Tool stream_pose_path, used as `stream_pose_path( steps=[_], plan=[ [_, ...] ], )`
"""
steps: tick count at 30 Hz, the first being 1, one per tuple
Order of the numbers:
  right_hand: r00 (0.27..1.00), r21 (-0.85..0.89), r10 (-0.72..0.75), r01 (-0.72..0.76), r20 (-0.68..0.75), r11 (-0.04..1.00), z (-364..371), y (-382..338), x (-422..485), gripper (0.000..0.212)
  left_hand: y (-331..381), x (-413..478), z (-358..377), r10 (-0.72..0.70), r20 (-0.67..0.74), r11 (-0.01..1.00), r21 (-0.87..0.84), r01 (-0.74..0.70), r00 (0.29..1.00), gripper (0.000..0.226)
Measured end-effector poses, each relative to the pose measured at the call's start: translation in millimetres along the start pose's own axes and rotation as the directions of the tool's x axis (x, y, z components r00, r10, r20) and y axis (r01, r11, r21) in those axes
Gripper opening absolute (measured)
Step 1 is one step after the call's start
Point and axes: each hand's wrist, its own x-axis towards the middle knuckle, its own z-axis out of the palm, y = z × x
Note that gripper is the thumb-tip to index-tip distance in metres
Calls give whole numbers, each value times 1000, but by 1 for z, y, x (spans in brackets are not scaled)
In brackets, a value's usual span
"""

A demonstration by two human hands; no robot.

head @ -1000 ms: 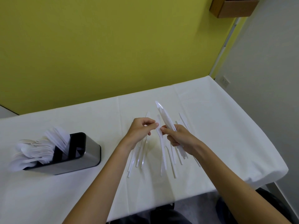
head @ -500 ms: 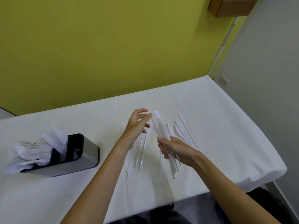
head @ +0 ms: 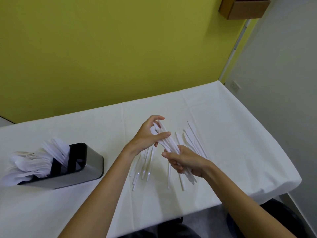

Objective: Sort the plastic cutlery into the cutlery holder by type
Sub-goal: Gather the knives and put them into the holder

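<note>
My right hand grips the handles of a bunch of white plastic knives, held tilted above the table. My left hand pinches the blade ends of the same bunch between thumb and fingers. More white knives lie on the cloth to the right of my hands, and others lie below my left wrist. The steel cutlery holder stands at the left, its left compartments packed with white spoons and forks; its rightmost compartment looks dark.
The table is covered by a white cloth whose right edge drops off near a grey wall with a socket. A yellow wall runs behind the table. A brown box hangs at the top right. My legs show below the front edge.
My left hand has closed on the blade ends of the knife bunch that my right hand holds. The right hand has lowered and shifted slightly back toward me.
</note>
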Motion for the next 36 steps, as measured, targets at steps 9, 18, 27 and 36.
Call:
stream_pose_path(
  steps=[9,18,27,36],
  plan=[
    [984,-40,-160,157,-77,987,4,0,0,23,0,3,-2,38,-60,999,-29,-40,997,28],
    [974,-316,-206,166,-98,934,4,-9,5,20,-8,10,3,130,-211,986,134,-103,969,16],
    [990,-69,-135,133,-31,989,14,-10,13,28,-2,19,4,48,-348,999,-3,-53,936,30],
    [991,-366,-136,129,4,922,11,-22,15,33,7,23,1,84,-364,995,75,-60,928,38]
  ],
)
